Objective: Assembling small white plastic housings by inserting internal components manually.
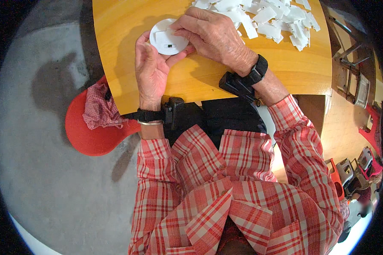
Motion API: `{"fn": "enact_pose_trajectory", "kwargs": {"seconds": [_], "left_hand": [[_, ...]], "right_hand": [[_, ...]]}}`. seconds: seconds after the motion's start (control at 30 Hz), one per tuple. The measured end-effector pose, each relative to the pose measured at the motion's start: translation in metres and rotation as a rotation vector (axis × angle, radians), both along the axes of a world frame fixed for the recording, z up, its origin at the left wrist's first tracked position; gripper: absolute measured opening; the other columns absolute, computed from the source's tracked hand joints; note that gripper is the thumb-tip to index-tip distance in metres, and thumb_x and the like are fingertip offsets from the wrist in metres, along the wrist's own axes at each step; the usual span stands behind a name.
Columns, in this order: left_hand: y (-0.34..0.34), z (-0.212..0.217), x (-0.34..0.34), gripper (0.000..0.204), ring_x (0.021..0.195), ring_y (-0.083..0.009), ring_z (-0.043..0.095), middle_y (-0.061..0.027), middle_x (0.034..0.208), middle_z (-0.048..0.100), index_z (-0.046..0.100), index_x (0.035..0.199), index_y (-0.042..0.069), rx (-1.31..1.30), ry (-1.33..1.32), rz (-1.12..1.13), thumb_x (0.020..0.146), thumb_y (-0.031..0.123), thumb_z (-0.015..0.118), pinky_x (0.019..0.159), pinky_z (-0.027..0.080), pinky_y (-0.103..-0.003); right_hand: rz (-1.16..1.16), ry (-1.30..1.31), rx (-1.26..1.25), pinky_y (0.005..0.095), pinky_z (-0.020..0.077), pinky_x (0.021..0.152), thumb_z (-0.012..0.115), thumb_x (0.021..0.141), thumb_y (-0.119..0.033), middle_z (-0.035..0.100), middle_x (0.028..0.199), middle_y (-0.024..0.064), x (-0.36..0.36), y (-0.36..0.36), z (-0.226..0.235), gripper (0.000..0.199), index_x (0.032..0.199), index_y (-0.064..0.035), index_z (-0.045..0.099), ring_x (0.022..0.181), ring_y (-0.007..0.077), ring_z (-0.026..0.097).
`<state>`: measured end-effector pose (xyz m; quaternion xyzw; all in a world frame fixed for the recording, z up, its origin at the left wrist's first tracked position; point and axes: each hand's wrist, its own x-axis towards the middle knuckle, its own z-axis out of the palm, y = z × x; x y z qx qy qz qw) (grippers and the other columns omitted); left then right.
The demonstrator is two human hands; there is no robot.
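Observation:
A round white plastic disc [162, 46] with a small black switch and a rectangular panel on its face is held up over the yellow wooden table [251, 63]. My left hand [152, 63] grips its left and lower edge between thumb and fingers. Bent over the disc's right side, my right hand [208, 36] presses its fingertips near the panel. Whether a small piece sits under those fingertips is hidden. Beyond my right hand, a heap of flat white plastic pieces [266, 17] lies on the table.
To the left of the table stands a red chair [87, 136] with a red checked cloth [101, 108] over it. Black devices are strapped to both my wrists. Metal-framed furniture [355, 87] and several small chairs [344, 170] stand at the right.

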<state>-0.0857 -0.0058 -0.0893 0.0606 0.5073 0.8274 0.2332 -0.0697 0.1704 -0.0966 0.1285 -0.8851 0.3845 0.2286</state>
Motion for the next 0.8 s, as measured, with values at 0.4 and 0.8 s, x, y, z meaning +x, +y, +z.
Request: {"fn": "enact_pose_trajectory", "kwargs": {"seconds": [0.4,0.8], "left_hand": [[0.007,0.001,0.007,0.028,0.096,-0.023,0.058,-0.0137,0.11,0.053,0.036,0.117,0.009,-0.135,0.053,0.109,0.092,0.013,0.048,0.071,0.057,-0.04],[0.006,0.016,0.014,0.033,0.079,-0.0235,0.063,-0.0153,0.105,0.055,0.033,0.119,0.007,-0.213,0.094,0.178,0.093,0.022,0.048,0.061,0.058,-0.034]], "right_hand": [[-0.023,-0.064,-0.163,0.0353,0.0493,0.059,0.067,0.075,-0.023,0.058,0.081,0.0081,0.003,-0.004,0.003,0.036,0.105,-0.0099,0.055,0.069,0.0276,0.06],[0.113,-0.078,-0.255,0.0378,0.0495,0.055,0.061,0.082,-0.018,0.062,0.072,0.0152,0.005,-0.014,0.0,0.028,0.105,-0.0048,0.054,0.062,0.0316,0.062]]}}
